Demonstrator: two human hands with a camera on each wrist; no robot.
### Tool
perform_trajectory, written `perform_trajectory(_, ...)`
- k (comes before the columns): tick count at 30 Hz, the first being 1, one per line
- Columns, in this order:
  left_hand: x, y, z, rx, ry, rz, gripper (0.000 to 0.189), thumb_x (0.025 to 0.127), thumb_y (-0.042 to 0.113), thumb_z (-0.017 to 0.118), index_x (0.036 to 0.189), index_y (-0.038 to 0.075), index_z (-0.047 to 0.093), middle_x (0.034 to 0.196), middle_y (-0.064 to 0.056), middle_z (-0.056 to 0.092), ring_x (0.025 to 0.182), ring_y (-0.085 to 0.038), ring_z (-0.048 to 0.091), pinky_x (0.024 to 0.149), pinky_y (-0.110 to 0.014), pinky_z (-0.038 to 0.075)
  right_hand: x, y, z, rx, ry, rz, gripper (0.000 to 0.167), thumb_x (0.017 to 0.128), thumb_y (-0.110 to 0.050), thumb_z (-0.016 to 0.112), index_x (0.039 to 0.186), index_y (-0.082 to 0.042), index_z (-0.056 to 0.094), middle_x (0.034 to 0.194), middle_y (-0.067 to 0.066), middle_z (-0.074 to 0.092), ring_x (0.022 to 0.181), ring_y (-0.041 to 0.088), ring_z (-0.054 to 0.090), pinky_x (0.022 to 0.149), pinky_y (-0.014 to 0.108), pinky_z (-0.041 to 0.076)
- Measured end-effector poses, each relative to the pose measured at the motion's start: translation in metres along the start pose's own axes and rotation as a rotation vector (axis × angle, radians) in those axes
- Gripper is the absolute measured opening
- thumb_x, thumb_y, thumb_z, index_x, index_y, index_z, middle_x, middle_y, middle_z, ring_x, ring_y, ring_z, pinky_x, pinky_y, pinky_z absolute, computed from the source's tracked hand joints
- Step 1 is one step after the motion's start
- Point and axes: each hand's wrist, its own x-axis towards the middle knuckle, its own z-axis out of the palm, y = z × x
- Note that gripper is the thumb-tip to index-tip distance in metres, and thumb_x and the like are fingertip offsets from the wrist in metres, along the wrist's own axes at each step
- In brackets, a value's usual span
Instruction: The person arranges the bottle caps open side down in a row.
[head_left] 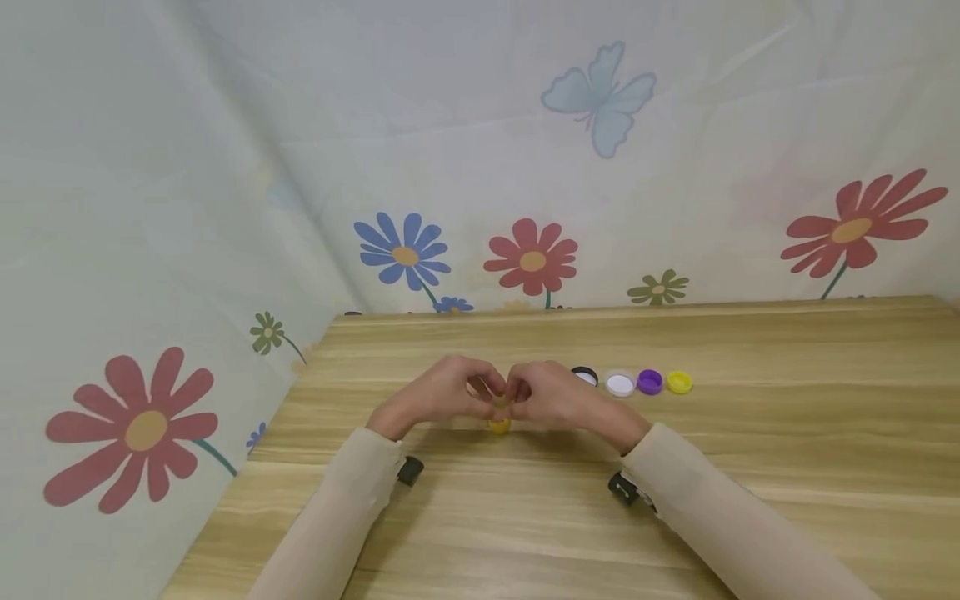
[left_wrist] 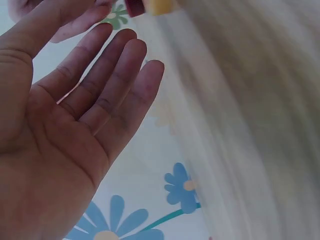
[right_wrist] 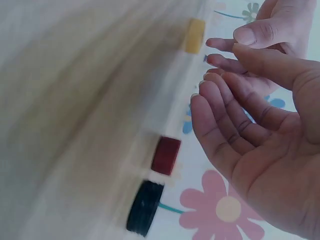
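My left hand [head_left: 446,392] and right hand [head_left: 558,396] meet fingertip to fingertip in the head view, above a yellow cap [head_left: 498,427] on the table. The fingers bend gently, and I see nothing held in either hand. In the left wrist view the left palm [left_wrist: 55,135] faces the camera with its fingers fairly straight. The right wrist view has the right hand [right_wrist: 260,130] with loosely bent fingers, its thumb close to the left thumb. There the yellow cap [right_wrist: 195,36] stands apart from the fingertips, and a dark red cap [right_wrist: 166,156] lies lower.
Right of the hands, a row holds a black-rimmed lid [head_left: 585,376], a white lid [head_left: 620,384], a purple lid [head_left: 650,382] and a yellow lid [head_left: 679,382]. They lie on a wood-grain table [head_left: 525,517]. Behind it hangs a flower-printed cloth [head_left: 480,150].
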Motion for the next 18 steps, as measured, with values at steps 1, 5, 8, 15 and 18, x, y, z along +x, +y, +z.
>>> perform_trajectory(1,0.001,0.001,-0.001,0.003,0.007,0.009,0.029,0.087,0.018,0.090,0.113,0.014,0.078,0.107,0.005,0.075,0.097,-0.013,0.072,0.090,-0.032,0.059,-0.001,0.000,-0.003,0.000,0.009,-0.002,0.016,0.096,-0.017,0.080,0.105,-0.007,0.072,0.092,-0.001,0.069,0.084,0.015,0.062,0.080,0.033,0.056)
perform_trajectory(5,0.008,0.010,-0.005,0.022,0.038,0.027,0.029,0.088,0.022,0.090,0.114,0.015,0.078,0.107,0.007,0.075,0.103,-0.015,0.071,0.090,-0.032,0.058,-0.004,0.001,-0.015,0.000,0.058,-0.030,0.014,0.097,-0.015,0.080,0.105,-0.007,0.072,0.094,0.000,0.070,0.087,0.017,0.064,0.084,0.037,0.057)
perform_trajectory(8,0.013,0.015,-0.005,0.015,0.053,0.033,0.029,0.090,0.023,0.088,0.115,0.014,0.078,0.108,0.006,0.075,0.105,-0.016,0.070,0.092,-0.033,0.058,-0.005,0.004,-0.021,-0.011,0.097,-0.055,0.015,0.096,-0.013,0.081,0.105,-0.006,0.073,0.095,0.000,0.071,0.089,0.018,0.065,0.085,0.038,0.057)
perform_trajectory(15,0.029,0.023,-0.005,0.019,0.096,0.046,0.032,0.090,0.016,0.087,0.119,0.008,0.077,0.113,0.000,0.075,0.103,-0.015,0.070,0.093,-0.032,0.057,-0.009,0.014,-0.035,-0.006,0.153,-0.064,0.017,0.095,-0.012,0.081,0.108,-0.004,0.073,0.098,0.002,0.072,0.092,0.021,0.067,0.083,0.039,0.059)
perform_trajectory(18,0.034,0.024,-0.003,0.022,0.107,0.054,0.034,0.090,0.015,0.087,0.121,0.005,0.076,0.114,-0.003,0.075,0.103,-0.017,0.071,0.094,-0.033,0.057,-0.010,0.019,-0.040,-0.001,0.163,-0.062,0.018,0.096,-0.013,0.081,0.108,-0.004,0.073,0.100,0.003,0.072,0.095,0.023,0.067,0.084,0.042,0.058)
